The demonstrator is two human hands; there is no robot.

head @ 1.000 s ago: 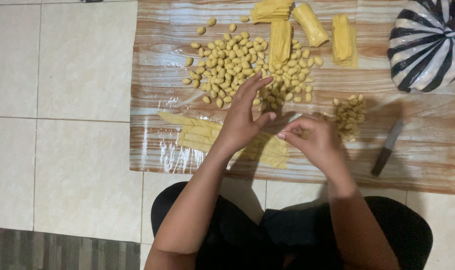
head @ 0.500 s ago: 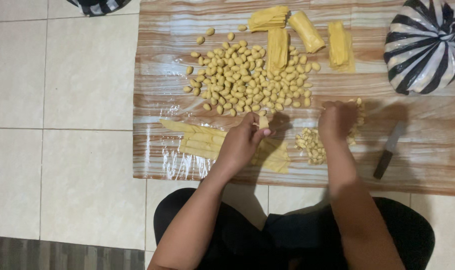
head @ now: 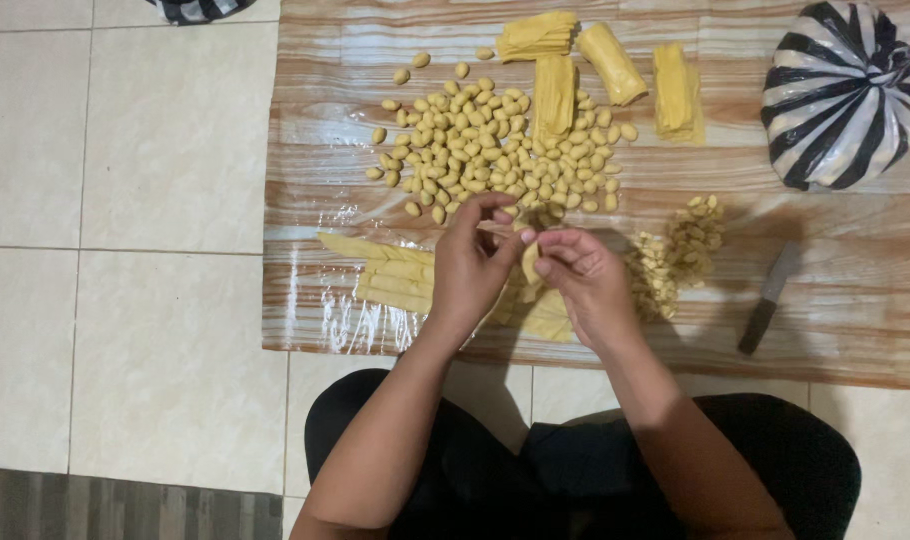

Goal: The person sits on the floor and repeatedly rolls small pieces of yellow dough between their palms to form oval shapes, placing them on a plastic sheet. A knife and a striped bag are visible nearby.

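My left hand and my right hand meet over the near part of a wood-patterned plastic mat. Between their fingertips they pinch one small yellow dough piece. Just beyond them lies a wide spread of several shaped dough pieces. A smaller heap of cut dough bits sits to the right of my right hand. Flat yellow dough strips lie to the left of my left hand, partly hidden under it.
Several rolled and folded dough sheets lie at the far edge of the mat. A black-and-white striped tied bag stands far right. A dark-handled knife lies near the right. Pale floor tiles surround the mat.
My right hand came back left from the heap of cut bits to meet my left hand. Both now pinch a dough piece together.
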